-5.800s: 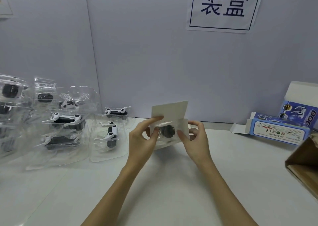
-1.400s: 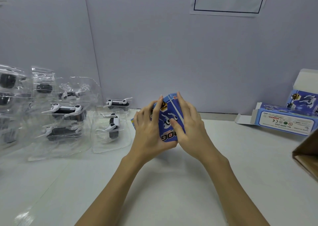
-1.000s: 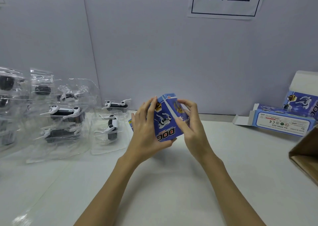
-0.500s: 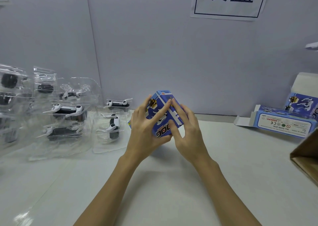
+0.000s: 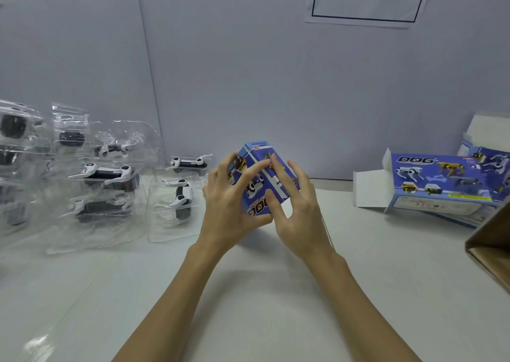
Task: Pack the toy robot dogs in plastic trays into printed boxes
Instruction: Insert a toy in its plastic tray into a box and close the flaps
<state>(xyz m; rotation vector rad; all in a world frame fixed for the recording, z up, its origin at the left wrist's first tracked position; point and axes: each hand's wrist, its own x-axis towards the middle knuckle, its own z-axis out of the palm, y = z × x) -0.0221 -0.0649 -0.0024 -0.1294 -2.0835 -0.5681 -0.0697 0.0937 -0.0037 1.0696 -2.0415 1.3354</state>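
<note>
A blue printed box (image 5: 259, 179) with a robot dog picture and "DOG" lettering is held upright above the white table (image 5: 262, 292), just in front of me. My left hand (image 5: 229, 201) grips its left side with fingers laid across the front. My right hand (image 5: 298, 210) holds the right side, thumb on the front face. Its contents are hidden. Clear plastic trays (image 5: 176, 199) with white and black toy robot dogs lie to the left.
A pile of several more filled trays (image 5: 91, 179) sits at far left. An open printed box (image 5: 441, 188) lies on its side at right, with another behind it. A brown carton's corner (image 5: 491, 248) shows at the right edge. A grey wall stands close behind.
Earlier I held a clear tray with a card; now both hands hold the closed blue box. Over the last second the box turned slightly in my hands and my fingers shifted across its front.
</note>
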